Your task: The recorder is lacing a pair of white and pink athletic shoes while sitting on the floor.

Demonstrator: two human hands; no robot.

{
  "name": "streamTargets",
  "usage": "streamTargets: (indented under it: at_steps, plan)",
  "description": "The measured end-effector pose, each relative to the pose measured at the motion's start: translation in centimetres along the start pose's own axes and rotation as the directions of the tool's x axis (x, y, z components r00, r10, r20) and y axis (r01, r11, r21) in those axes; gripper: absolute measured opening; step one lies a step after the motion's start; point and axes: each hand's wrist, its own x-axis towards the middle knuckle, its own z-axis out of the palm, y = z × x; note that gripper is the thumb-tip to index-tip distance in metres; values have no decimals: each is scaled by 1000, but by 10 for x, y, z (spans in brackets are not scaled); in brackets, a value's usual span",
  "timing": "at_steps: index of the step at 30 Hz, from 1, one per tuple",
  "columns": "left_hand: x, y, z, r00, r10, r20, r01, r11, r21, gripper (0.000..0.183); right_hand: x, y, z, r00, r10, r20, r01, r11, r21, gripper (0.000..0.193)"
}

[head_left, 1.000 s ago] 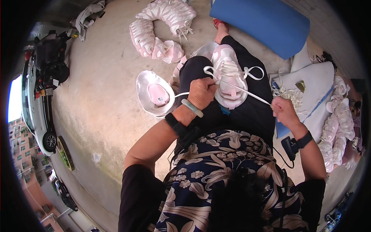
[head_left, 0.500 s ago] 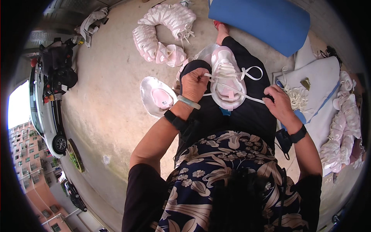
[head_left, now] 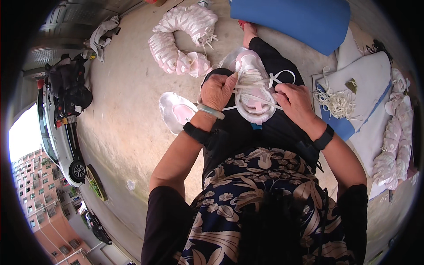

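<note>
A white and pink sneaker (head_left: 255,102) rests on my lap, toe pointing away from me. White shoelace (head_left: 261,98) crosses its upper, with a loop standing out on the right side. At the shoe's left edge, my left hand (head_left: 217,91) pinches a stretch of the lace between thumb and finger. My right hand (head_left: 295,100) is at the right edge, fingers curled in on the lace close to the loop. Its fingertips are partly hidden. Left of my knee lies another pink and white shoe piece (head_left: 177,111), its inside showing.
Beyond my knees, shoe uppers (head_left: 190,21) lie in a curved row on the concrete. A blue rolled mat (head_left: 293,22) is at the far right. Loose laces (head_left: 338,102) are heaped on a pale sheet (head_left: 369,73), with more uppers (head_left: 391,145) beside it. Cars stand far left.
My right hand has moved left, from out beside the shoe to its right edge near the loop. My left hand stays at the left edge, still on the lace. The whole view has shifted slightly.
</note>
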Motion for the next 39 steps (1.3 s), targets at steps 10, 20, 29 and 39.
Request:
streamTargets:
  at_steps: [10,20,29,39]
  plan:
    - [-24,41,47,923,382,45,-376,874,307,16,11,-5,21,998,-46,-40,43,997,-70,24]
    - [-22,29,60,990,74,118,-88,988,126,11,11,1,36,991,-34,-126,29,999,-39,14]
    - [-21,42,61,981,135,138,-167,951,261,10,6,4,36,977,-6,-211,32,993,118,17]
    - [-46,40,-46,913,364,187,-407,850,334,11,5,3,29,987,33,-159,-35,999,-11,27]
